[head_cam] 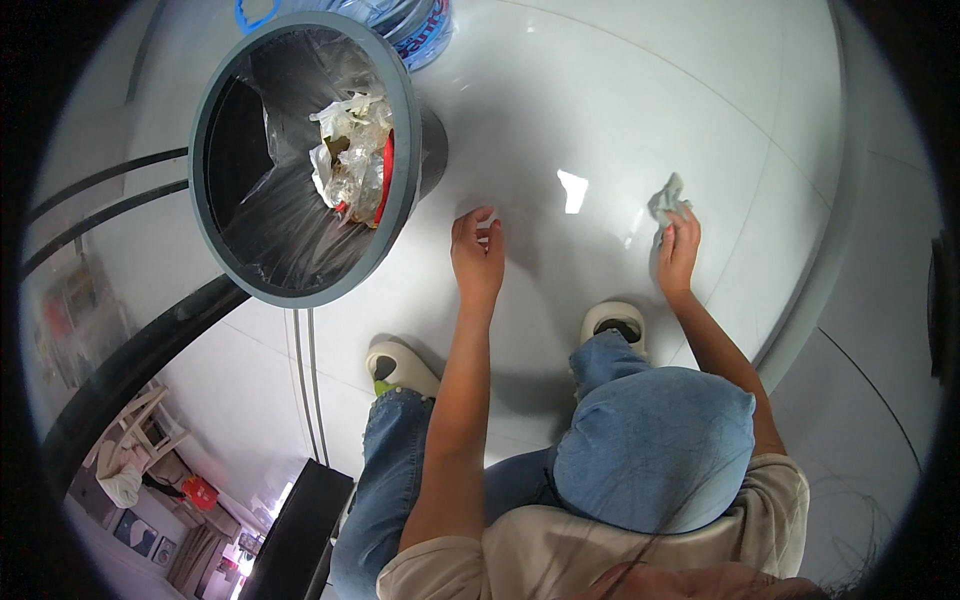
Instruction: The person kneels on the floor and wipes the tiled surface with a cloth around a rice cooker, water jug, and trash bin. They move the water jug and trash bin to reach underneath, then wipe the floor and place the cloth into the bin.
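Note:
My right hand (680, 251) grips a crumpled pale grey-green cloth (667, 199) low over the glossy white tiled floor (637, 97), on the right. Whether the cloth touches the tiles is hard to tell. My left hand (478, 251) holds nothing; its fingers are loosely curled and apart. Left of it stands a round trash bin (409, 150) with a grey rim and a clear plastic liner (292, 247). Crumpled clear plastic, white paper or film and a red piece make up the trash (356, 165) inside.
Behind the bin lies a large blue-tinted plastic water bottle (420, 34) with a blue handle. Black curved furniture bars (142, 345) run along the left. My feet, in cream clogs (401, 364), rest on the floor. A pale baseboard (802, 300) borders the right side.

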`<state>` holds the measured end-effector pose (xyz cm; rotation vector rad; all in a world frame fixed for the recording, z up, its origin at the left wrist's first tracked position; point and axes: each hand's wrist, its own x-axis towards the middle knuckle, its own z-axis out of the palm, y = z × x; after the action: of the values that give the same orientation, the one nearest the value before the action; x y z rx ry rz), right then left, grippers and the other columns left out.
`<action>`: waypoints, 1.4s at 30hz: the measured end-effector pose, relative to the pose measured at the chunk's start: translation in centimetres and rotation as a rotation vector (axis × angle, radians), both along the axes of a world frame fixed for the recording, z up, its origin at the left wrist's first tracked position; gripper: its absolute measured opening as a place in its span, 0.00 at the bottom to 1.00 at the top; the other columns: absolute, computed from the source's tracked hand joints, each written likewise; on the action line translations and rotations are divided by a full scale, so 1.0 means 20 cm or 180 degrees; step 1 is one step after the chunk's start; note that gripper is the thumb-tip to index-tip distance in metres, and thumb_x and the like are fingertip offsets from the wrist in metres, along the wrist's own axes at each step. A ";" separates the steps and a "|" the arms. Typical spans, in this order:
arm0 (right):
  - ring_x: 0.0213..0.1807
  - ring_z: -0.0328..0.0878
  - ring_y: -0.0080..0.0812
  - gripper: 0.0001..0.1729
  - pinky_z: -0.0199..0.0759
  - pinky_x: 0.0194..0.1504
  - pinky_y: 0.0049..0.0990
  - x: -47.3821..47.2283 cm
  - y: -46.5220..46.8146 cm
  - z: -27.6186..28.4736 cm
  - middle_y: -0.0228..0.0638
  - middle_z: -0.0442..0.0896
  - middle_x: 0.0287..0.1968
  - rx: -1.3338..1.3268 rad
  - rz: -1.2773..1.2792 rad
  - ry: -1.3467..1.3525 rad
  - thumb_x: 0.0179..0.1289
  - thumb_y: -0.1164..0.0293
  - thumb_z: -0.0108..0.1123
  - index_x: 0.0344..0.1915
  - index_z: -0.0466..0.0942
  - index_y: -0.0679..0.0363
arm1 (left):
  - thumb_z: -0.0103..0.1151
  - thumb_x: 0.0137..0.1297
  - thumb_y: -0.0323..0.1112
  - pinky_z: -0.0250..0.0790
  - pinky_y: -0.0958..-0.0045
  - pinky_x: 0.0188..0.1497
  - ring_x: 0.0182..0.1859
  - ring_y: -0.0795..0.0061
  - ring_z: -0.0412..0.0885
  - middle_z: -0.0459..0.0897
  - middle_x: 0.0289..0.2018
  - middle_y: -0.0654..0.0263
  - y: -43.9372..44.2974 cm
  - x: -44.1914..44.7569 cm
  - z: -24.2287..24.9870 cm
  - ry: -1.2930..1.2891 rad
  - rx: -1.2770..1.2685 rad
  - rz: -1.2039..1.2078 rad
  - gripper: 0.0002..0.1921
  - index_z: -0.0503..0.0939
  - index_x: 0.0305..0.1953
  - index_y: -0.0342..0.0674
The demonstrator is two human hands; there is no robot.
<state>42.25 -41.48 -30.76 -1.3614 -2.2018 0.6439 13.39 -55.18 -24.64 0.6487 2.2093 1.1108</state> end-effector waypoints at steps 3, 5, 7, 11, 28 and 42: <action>0.65 0.64 0.52 0.19 0.55 0.66 0.43 -0.08 0.09 0.00 0.48 0.71 0.60 -0.0029 -0.0456 0.0275 0.74 0.68 0.43 0.60 0.70 0.63 | 0.57 0.65 0.30 0.73 0.74 0.35 0.35 0.74 0.79 0.78 0.46 0.61 0.01 0.02 0.00 -0.0049 -0.0033 -0.0048 0.11 0.78 0.47 0.37; 0.65 0.64 0.51 0.22 0.56 0.66 0.41 -0.21 0.12 0.05 0.49 0.71 0.62 -0.0412 -0.0758 0.0563 0.73 0.70 0.44 0.63 0.68 0.64 | 0.57 0.65 0.30 0.72 0.74 0.35 0.36 0.74 0.79 0.78 0.46 0.61 0.01 0.03 -0.01 -0.0066 -0.0024 -0.0082 0.11 0.78 0.47 0.37; 0.61 0.69 0.50 0.25 0.60 0.64 0.41 -0.30 0.13 0.08 0.49 0.73 0.62 -0.0325 -0.0340 0.0256 0.66 0.79 0.49 0.63 0.69 0.62 | 0.56 0.66 0.30 0.72 0.74 0.35 0.36 0.74 0.79 0.78 0.46 0.61 0.03 0.05 -0.02 -0.0075 -0.0021 -0.0144 0.10 0.78 0.47 0.37; 0.62 0.69 0.50 0.22 0.59 0.65 0.42 -0.31 0.05 0.10 0.45 0.76 0.59 -0.0309 0.1120 0.0261 0.64 0.81 0.49 0.58 0.73 0.62 | 0.56 0.66 0.31 0.72 0.74 0.34 0.35 0.74 0.79 0.77 0.46 0.61 0.05 0.07 -0.03 -0.0055 -0.0011 -0.0210 0.10 0.78 0.47 0.38; 0.75 0.52 0.30 0.36 0.43 0.76 0.37 0.15 0.05 0.39 0.31 0.61 0.72 -0.1009 0.3332 -0.1708 0.56 0.68 0.66 0.66 0.67 0.49 | 0.56 0.66 0.32 0.72 0.72 0.36 0.37 0.73 0.80 0.77 0.48 0.61 0.05 0.03 0.00 -0.0050 -0.0162 -0.0355 0.11 0.78 0.48 0.39; 0.78 0.42 0.41 0.38 0.36 0.77 0.41 -0.19 -0.02 0.26 0.42 0.49 0.76 -0.1011 0.2683 -0.1117 0.62 0.60 0.62 0.71 0.60 0.53 | 0.56 0.66 0.33 0.74 0.71 0.39 0.39 0.71 0.80 0.77 0.48 0.59 0.06 0.05 -0.06 -0.0214 -0.0215 -0.0383 0.12 0.77 0.49 0.37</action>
<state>38.50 -41.86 -25.50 -0.6361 -3.0703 1.1461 14.46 -54.08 -25.83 0.6952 2.1121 0.9792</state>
